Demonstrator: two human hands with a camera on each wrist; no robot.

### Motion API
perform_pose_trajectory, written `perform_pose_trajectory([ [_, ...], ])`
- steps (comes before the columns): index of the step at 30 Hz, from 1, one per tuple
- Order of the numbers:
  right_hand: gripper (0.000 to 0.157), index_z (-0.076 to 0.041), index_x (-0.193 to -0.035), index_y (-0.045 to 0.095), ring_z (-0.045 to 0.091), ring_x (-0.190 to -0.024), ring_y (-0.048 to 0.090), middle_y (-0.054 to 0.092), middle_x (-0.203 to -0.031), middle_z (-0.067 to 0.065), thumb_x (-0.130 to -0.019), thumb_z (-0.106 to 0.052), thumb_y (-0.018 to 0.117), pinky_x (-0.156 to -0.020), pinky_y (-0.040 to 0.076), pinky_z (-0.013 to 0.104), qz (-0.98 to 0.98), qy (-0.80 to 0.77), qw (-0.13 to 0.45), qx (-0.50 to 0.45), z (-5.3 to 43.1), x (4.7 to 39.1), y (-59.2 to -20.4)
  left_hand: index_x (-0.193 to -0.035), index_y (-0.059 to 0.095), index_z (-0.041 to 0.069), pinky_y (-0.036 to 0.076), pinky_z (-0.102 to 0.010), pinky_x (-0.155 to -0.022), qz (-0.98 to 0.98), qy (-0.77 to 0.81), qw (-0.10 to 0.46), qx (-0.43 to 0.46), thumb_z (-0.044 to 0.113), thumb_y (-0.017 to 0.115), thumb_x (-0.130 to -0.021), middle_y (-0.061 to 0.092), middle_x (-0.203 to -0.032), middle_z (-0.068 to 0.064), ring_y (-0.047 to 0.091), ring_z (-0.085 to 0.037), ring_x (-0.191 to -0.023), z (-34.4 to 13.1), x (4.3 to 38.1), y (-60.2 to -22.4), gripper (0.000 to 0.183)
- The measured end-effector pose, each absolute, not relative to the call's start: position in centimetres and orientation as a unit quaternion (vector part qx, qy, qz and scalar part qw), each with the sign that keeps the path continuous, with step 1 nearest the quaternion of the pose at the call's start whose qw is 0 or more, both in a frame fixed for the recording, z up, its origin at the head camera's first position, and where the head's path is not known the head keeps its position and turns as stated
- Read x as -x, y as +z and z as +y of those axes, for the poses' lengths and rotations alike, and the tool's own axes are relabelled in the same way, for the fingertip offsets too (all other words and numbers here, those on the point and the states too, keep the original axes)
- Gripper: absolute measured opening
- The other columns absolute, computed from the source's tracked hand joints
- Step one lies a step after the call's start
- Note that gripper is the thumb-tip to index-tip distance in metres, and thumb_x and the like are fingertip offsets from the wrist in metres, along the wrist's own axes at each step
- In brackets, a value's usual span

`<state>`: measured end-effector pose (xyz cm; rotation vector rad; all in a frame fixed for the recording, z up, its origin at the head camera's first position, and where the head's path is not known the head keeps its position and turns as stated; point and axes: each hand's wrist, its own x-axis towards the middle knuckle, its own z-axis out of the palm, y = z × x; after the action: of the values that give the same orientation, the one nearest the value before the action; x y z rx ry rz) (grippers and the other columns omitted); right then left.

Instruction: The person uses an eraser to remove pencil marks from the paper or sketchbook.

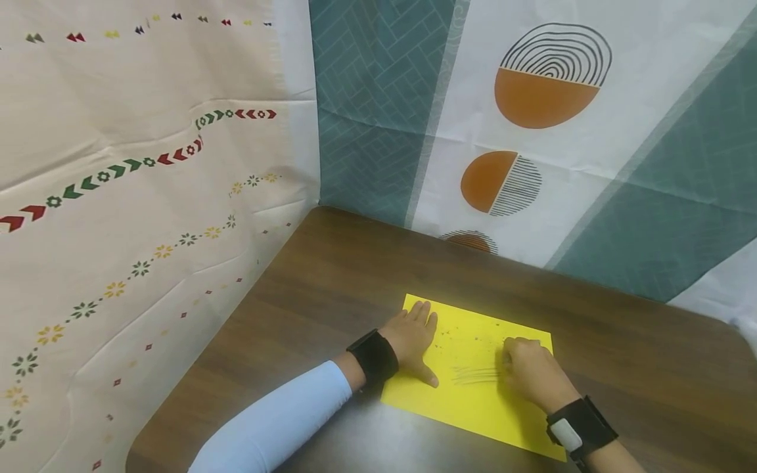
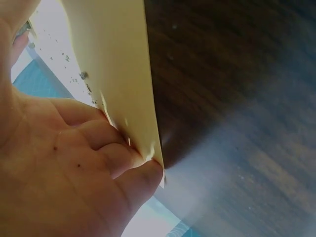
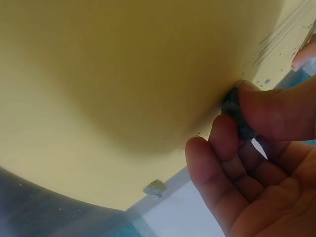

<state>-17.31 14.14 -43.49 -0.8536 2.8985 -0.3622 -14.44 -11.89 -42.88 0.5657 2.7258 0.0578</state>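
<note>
A yellow sheet of paper (image 1: 467, 410) lies on the wooden table, bearing several thin grey strokes (image 1: 473, 375) near its middle. My left hand (image 1: 412, 341) rests spread on the sheet's left part, palm down; the left wrist view shows its fingertips at the paper's edge. Over the right part, my right hand (image 1: 531, 369) pinches a small, dark grey-green rough lump, like a piece of stone (image 3: 238, 113), between thumb and fingers. The lump is close against the paper. Dark crumbs are scattered between the hands.
A second small greenish chunk (image 3: 155, 188) sits by the paper's edge. The brown wooden table (image 1: 284, 328) reaches back to a patterned curtain (image 1: 372, 98), with a cream embroidered cloth (image 1: 148, 217) hanging at the left.
</note>
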Motion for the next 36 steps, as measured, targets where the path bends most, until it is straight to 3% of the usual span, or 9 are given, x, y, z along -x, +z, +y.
perform_pose_trajectory([
  [6,0.029,-0.010,-0.068,0.048,0.016,-0.058,0.037,0.037,-0.062,0.001,-0.079,0.009,0.067,-0.052,0.030,0.028,0.954,-0.118,0.069,0.268,14.1,17.1,-43.2,-0.160,0.024,0.005,0.024,-0.042,-0.119,0.963,0.017,0.179,-0.202,0.079,0.068,-0.074,0.015,-0.166,-0.018,0.013,-0.031,-0.153,-11.9,14.2,-42.7,0.122],
  [10,0.026,-0.010,-0.070,0.056,0.017,-0.061,0.041,0.044,-0.065,0.000,-0.076,0.008,0.073,-0.055,0.037,0.032,0.952,-0.117,0.065,0.275,14.2,17.1,-43.0,-0.161,0.023,0.005,0.023,-0.043,-0.119,0.963,0.021,0.180,-0.200,0.079,0.068,-0.074,0.014,-0.166,-0.018,0.012,-0.031,-0.153,-12.0,14.2,-42.7,0.122],
  [17,0.020,-0.005,-0.083,0.072,0.024,-0.075,0.064,0.067,-0.079,0.002,-0.072,0.010,0.080,-0.070,0.056,0.044,0.945,-0.129,0.054,0.295,14.7,17.0,-42.6,-0.161,0.023,0.006,0.022,-0.043,-0.119,0.963,0.023,0.181,-0.198,0.079,0.068,-0.074,0.013,-0.167,-0.017,0.011,-0.030,-0.153,-12.1,14.1,-42.6,0.122],
  [20,0.019,-0.008,-0.078,0.070,0.020,-0.071,0.059,0.063,-0.075,-0.001,-0.076,0.009,0.078,-0.066,0.053,0.041,0.948,-0.119,0.064,0.290,14.8,17.0,-42.4,-0.161,0.024,0.006,0.023,-0.043,-0.119,0.963,0.024,0.179,-0.199,0.079,0.069,-0.074,0.014,-0.166,-0.017,0.012,-0.030,-0.153,-12.1,13.9,-42.5,0.122],
  [24,0.024,-0.012,-0.071,0.062,0.017,-0.065,0.042,0.047,-0.068,-0.002,-0.079,0.005,0.076,-0.060,0.038,0.035,0.950,-0.093,0.077,0.289,14.8,17.0,-42.2,-0.160,0.025,0.006,0.023,-0.043,-0.119,0.964,0.026,0.177,-0.195,0.078,0.069,-0.073,0.015,-0.166,-0.017,0.013,-0.030,-0.153,-12.1,13.8,-42.6,0.122],
  [26,0.026,-0.014,-0.071,0.059,0.016,-0.064,0.040,0.044,-0.068,-0.002,-0.079,0.004,0.076,-0.058,0.036,0.034,0.948,-0.085,0.072,0.296,14.9,17.1,-42.3,-0.161,0.024,0.006,0.023,-0.043,-0.119,0.965,0.026,0.176,-0.193,0.079,0.069,-0.074,0.015,-0.166,-0.017,0.012,-0.029,-0.153,-12.1,13.8,-42.6,0.122],
  [32,0.038,-0.020,-0.068,0.049,0.010,-0.062,0.036,0.037,-0.066,-0.007,-0.076,0.008,0.074,-0.057,0.033,0.027,0.927,-0.117,0.028,0.356,14.4,16.9,-42.2,-0.160,0.025,0.006,0.023,-0.043,-0.119,0.965,0.029,0.175,-0.194,0.078,0.070,-0.073,0.016,-0.166,-0.017,0.013,-0.030,-0.153,-12.1,13.8,-42.7,0.121],
  [36,0.031,-0.017,-0.073,0.058,0.006,-0.063,0.039,0.043,-0.068,-0.010,-0.075,0.007,0.078,-0.057,0.038,0.026,0.912,-0.146,0.013,0.384,13.0,16.3,-41.5,-0.160,0.025,0.006,0.023,-0.042,-0.119,0.965,0.031,0.172,-0.195,0.078,0.070,-0.073,0.016,-0.166,-0.016,0.013,-0.029,-0.153,-12.1,13.8,-42.8,0.122],
])
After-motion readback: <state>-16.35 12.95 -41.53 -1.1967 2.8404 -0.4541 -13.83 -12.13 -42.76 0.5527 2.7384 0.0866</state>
